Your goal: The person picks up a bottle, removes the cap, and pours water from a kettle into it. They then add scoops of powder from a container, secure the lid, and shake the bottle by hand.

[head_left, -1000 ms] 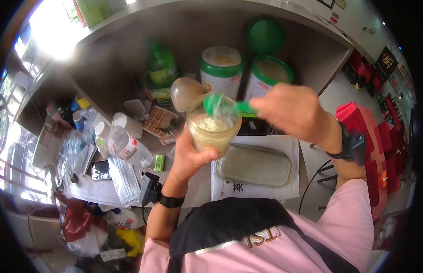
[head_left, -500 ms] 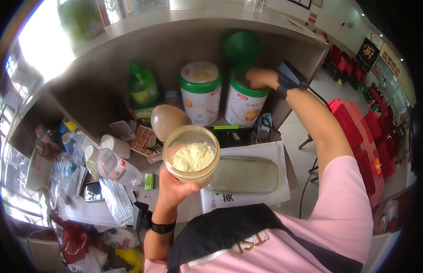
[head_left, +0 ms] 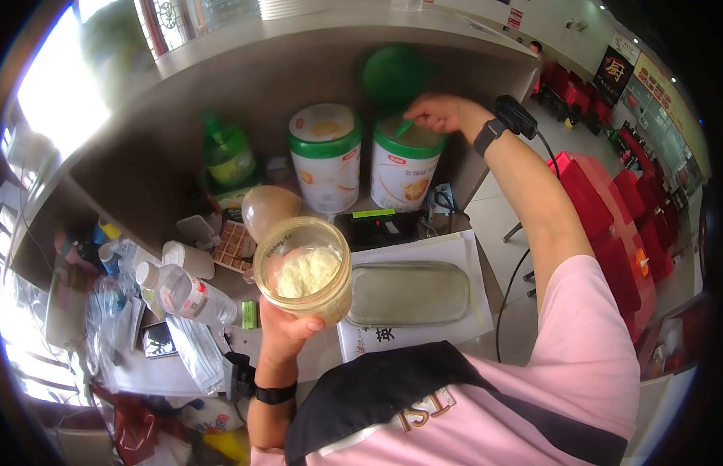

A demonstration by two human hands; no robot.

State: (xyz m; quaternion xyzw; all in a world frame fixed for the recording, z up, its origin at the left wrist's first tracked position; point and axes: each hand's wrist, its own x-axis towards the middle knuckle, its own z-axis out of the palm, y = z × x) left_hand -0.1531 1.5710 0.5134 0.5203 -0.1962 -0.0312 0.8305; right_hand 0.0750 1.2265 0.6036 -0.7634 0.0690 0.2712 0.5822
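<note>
A clear plastic jar [head_left: 339,299] with pale yellow powder [head_left: 307,273] in it is gripped from below by my left hand [head_left: 286,330]. Over the open mouth of the right-hand milk powder can [head_left: 404,177], my right hand [head_left: 439,114] pinches the green handle of a scoop [head_left: 405,128]. The scoop's bowl cannot be made out. Behind that can its green lid [head_left: 392,75] stands raised. A second can [head_left: 326,171] with a green rim is beside it, its top covered.
A glass dish [head_left: 409,293] rests on white paper. To the left are a water bottle [head_left: 186,293], a face mask [head_left: 196,353], a green pump bottle [head_left: 225,151] and a round translucent lid [head_left: 270,211]. Red chairs [head_left: 614,272] stand beyond the shelf.
My right hand has come up from inside the can, and the green scoop handle now shows in its fingers. The jar stays in my left hand, slightly further left in view.
</note>
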